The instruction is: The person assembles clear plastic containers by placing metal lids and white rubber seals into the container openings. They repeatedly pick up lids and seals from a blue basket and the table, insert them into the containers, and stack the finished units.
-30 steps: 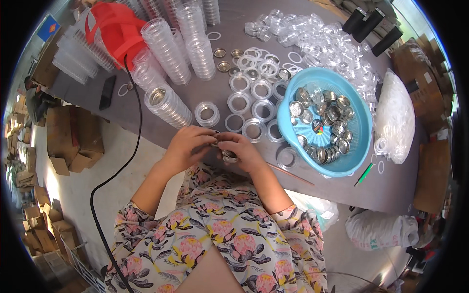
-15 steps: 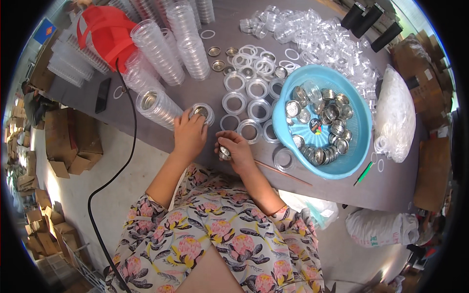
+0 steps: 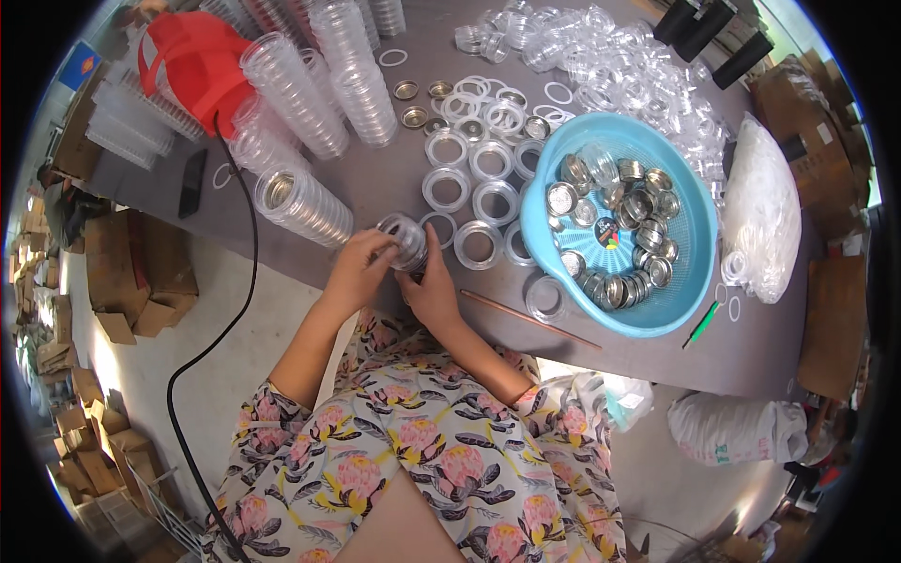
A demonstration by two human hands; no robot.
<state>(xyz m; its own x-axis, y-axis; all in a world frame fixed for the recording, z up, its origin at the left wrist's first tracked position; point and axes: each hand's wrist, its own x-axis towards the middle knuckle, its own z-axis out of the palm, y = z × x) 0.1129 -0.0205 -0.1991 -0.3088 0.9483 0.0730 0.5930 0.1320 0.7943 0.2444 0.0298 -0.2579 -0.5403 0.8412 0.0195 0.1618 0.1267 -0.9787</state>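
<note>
My left hand [image 3: 360, 266] pinches the near left side of a round clear plastic piece [image 3: 404, 235] at the table's near edge. My right hand [image 3: 434, 289] closes round the same piece from below and right, thumb up along its side. A silvery metal cap seems to be against its underside, mostly hidden by my fingers. Just left lies a leaning stack of clear plastic cups [image 3: 314, 212] with a metal cap in its end. To the right sit several clear rings [image 3: 477, 246] in rows, and a thin copper-coloured rod [image 3: 530, 320].
A blue basket [image 3: 536, 246] holds several metal caps. Behind stand tall stacks of clear cups [image 3: 362, 98], a red object [image 3: 195, 70] with a black cable, and a heap of clear plastic pieces [image 3: 601, 66]. A filled plastic bag [image 3: 762, 216] and green pen-like tool [image 3: 700, 326] lie right.
My right hand has moved left and up, bringing the metal cap to the clear piece. My left hand has lifted that piece slightly toward the right; both hands now meet on it.
</note>
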